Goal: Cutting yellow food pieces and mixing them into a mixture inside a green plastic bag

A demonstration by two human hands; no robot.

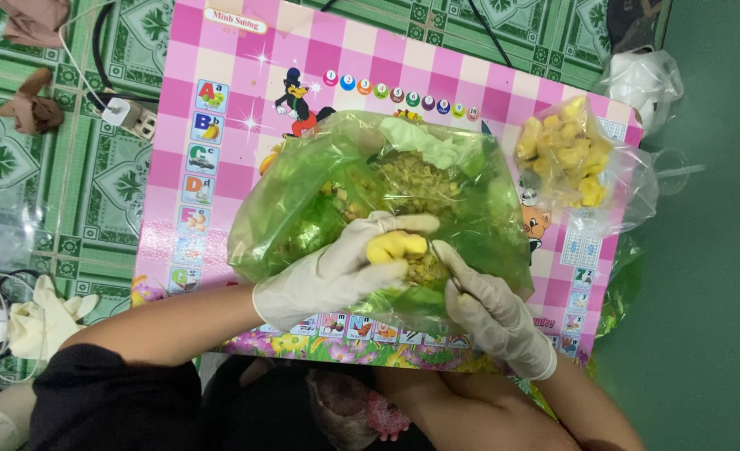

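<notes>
My left hand, in a pale glove, grips a yellow fruit piece over an open green plastic bag. The bag lies on a pink checkered board and holds a heap of chopped yellow-green scraps. My right hand, also gloved, pinches a thin small tool whose tip touches the fruit piece. A clear bag of yellow fruit pieces sits at the board's right side, apart from both hands.
The board rests on a green patterned floor mat. A white charger and cables lie at the left. Spare pale gloves lie at the lower left. A white plastic bag sits at the upper right.
</notes>
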